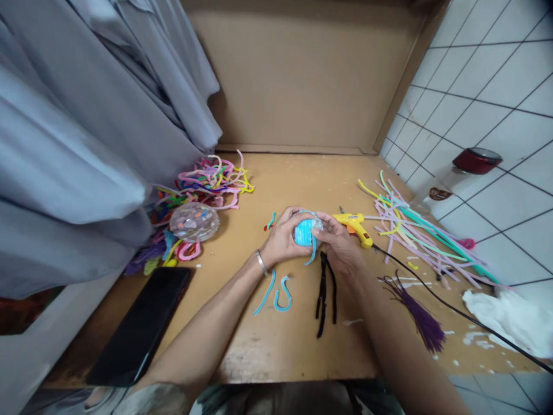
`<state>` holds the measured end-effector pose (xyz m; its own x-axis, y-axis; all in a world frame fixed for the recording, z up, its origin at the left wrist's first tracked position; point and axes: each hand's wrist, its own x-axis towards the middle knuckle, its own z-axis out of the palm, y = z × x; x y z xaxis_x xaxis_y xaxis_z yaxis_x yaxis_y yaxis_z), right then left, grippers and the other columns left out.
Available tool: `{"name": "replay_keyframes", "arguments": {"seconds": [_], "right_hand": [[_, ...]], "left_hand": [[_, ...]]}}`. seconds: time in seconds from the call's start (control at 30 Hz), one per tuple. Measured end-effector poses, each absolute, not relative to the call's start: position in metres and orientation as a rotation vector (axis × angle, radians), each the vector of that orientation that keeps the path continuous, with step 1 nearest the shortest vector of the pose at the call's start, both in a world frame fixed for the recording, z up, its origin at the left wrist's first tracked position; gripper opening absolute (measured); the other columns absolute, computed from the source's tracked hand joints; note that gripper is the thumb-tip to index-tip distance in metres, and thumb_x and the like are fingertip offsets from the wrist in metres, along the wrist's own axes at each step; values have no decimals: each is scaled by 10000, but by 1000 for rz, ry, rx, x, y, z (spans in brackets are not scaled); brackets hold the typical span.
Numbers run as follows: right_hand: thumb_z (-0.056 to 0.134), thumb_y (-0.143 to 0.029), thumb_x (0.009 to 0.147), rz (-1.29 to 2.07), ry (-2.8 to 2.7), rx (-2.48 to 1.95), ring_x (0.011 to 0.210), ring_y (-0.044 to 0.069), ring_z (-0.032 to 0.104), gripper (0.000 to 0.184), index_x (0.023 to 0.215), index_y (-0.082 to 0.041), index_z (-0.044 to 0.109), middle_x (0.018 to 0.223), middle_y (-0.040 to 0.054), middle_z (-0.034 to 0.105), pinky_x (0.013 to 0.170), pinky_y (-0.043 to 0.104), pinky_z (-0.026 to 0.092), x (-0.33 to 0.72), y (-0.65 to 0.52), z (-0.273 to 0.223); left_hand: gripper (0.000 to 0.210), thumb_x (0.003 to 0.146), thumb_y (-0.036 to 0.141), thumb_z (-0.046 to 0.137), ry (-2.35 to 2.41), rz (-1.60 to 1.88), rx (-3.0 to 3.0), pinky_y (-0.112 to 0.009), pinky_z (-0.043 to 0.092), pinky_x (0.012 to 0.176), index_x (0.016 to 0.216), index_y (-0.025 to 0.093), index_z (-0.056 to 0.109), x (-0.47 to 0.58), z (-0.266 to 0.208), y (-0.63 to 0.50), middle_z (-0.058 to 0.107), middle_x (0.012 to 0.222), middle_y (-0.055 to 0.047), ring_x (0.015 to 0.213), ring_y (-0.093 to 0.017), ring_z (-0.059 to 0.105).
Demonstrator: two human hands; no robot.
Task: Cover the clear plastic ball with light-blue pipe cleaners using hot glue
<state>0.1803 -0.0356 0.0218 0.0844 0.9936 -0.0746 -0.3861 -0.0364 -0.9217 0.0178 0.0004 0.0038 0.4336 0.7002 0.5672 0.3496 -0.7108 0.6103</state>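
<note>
Between my hands is a rounded clear plastic piece partly covered in rows of blue pipe cleaner (304, 233); a loose blue end hangs from its lower right. My left hand (283, 233), with a silver bracelet at the wrist, is wrapped round its left side. On the other side, the thumb of my right hand (341, 245) presses at the blue rows. Two cut blue pipe cleaner pieces (283, 295) lie below on the table, beside several black pipe cleaners (323, 294). Just past my right hand lies a yellow glue gun (356, 225).
Far left are a tangled heap of coloured pipe cleaners (216, 181), a clear plastic ball shape (194, 222) and a black phone (142, 325). To the right are loose pipe cleaners (415, 230), a purple tassel bundle (417, 314), a black cord (432, 291), white tissue (510, 317) and a red-lidded jar (458, 178).
</note>
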Motion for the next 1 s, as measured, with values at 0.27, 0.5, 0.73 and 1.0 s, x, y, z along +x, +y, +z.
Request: {"name": "replay_keyframes", "arguments": {"seconds": [0.27, 0.5, 0.73, 1.0], "right_hand": [[861, -295, 483, 1218, -902, -1046, 992, 213, 604, 526, 958, -249, 640, 986, 21, 688, 901, 366, 492, 175, -36, 22], [813, -229, 479, 1251, -879, -1044, 920, 200, 608, 496, 942, -238, 634, 924, 1, 682, 830, 343, 499, 175, -38, 26], [790, -204, 449, 1233, -889, -1106, 813, 180, 603, 489, 904, -229, 614, 841, -17, 675, 723, 314, 487, 177, -36, 28], [803, -199, 448, 1248, -858, -1051, 836, 183, 612, 499, 911, -234, 622, 862, -10, 689, 754, 325, 506, 175, -37, 26]], "left_hand": [[702, 566, 243, 846, 880, 1202, 2251, -463, 461, 1050, 1227, 254, 613, 18, 1, 2, 538, 1280, -86, 1225, -300, 549], [722, 554, 189, 850, 869, 1169, 2276, -455, 458, 1067, 1234, 220, 608, 17, 4, 0, 529, 1282, -97, 1241, -295, 542], [718, 575, 202, 853, 830, 1175, 2294, -434, 457, 1068, 1251, 232, 613, 18, 4, -3, 521, 1296, -94, 1241, -289, 542], [701, 572, 208, 849, 831, 1173, 2288, -470, 445, 1081, 1232, 231, 613, 16, 1, 1, 514, 1312, -111, 1267, -304, 529]]}}
